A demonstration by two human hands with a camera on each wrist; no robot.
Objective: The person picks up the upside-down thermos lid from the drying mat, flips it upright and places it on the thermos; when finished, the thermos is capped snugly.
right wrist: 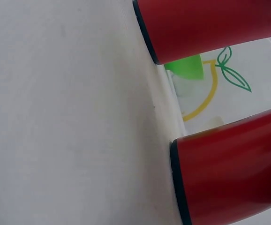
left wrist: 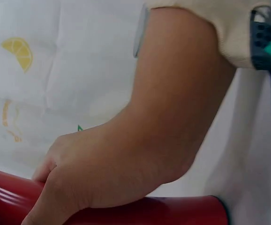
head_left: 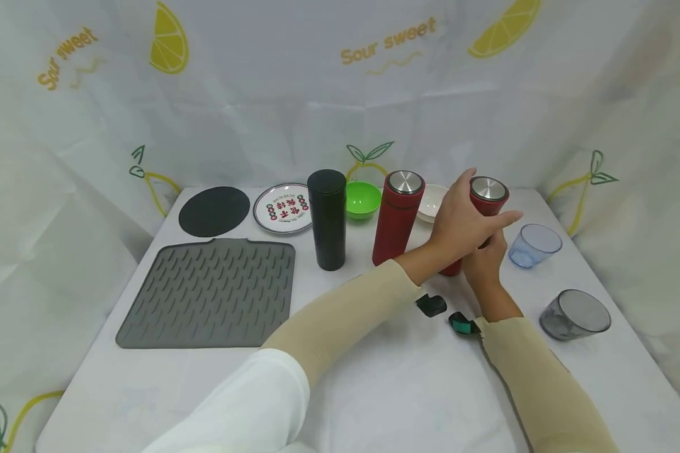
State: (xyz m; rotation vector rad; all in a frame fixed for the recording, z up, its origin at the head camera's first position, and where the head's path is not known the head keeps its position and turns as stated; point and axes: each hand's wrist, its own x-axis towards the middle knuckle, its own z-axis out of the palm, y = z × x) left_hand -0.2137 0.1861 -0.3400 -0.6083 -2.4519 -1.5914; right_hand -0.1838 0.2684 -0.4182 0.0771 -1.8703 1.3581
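On the right of the table stands a red thermos with a steel-topped lid, and both hands are on it. My left hand grips it near the top, its thumb reaching across the front. Just below, my right hand holds the middle of the body. In the left wrist view the right hand wraps the red thermos, whose dark base edge shows. The right wrist view shows the lower part of the held thermos by the table, with a second red thermos beside it.
The second red thermos and a black tumbler stand left of the hands. Behind are a green bowl, white bowl, plate and black disc. A grey mat lies left; blue and grey glasses stand right.
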